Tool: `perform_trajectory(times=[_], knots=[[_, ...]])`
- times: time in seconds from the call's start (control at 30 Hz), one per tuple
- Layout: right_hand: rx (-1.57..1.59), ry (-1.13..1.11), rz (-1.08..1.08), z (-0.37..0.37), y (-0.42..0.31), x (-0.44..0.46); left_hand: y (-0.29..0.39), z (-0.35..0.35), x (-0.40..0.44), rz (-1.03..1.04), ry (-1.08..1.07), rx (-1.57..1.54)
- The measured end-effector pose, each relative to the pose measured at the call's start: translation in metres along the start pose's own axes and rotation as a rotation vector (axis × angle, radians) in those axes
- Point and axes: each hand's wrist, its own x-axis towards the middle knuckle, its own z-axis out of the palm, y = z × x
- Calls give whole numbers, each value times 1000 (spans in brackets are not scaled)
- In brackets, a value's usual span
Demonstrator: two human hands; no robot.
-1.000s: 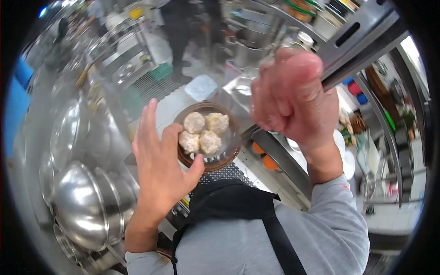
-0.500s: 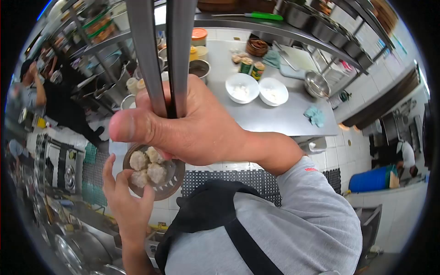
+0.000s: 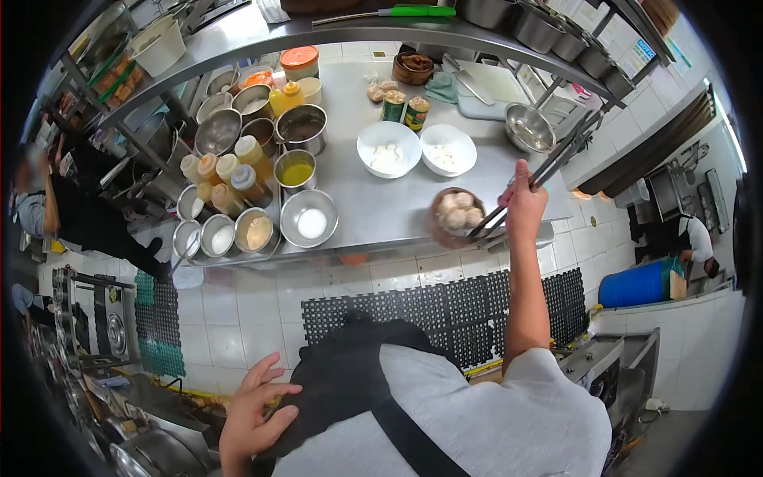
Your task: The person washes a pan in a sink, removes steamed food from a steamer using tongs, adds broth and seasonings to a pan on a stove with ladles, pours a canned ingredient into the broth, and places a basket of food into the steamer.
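My right hand (image 3: 524, 205) is closed around a pair of long metal tongs (image 3: 566, 145), the arm stretched forward to the right. The tips of the tongs meet the right rim of a small round steamer basket (image 3: 436, 224). Several pale dumplings (image 3: 461, 211) sit in the basket. It is at the front edge of the steel table; whether it rests there or hangs from the tongs I cannot tell. Low on the left, in front of the black apron, my left hand (image 3: 256, 409) holds nothing, its fingers apart.
On the steel table (image 3: 381, 226) stand two white bowls (image 3: 389, 137) (image 3: 448, 137), a metal bowl (image 3: 530, 127), cans (image 3: 416, 113), squeeze bottles (image 3: 250, 184) and several sauce pots. A shelf (image 3: 358, 36) crosses above. A person (image 3: 87, 203) stands left; another (image 3: 701, 245) bends at right.
My right hand, the tongs and the steamer basket with the dumplings have moved away to the right, to the table edge. My left hand has come off the basket and dropped lower.
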Motion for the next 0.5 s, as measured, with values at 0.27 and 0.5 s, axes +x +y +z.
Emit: perform_trajectory(times=[0.27,0.5], knots=[[4,373,-99,-13,109,96,-1,-13,-20,-185,23,-95],[-102,363,-167,24,87,101,0,-19,-85,-241,179,-22]])
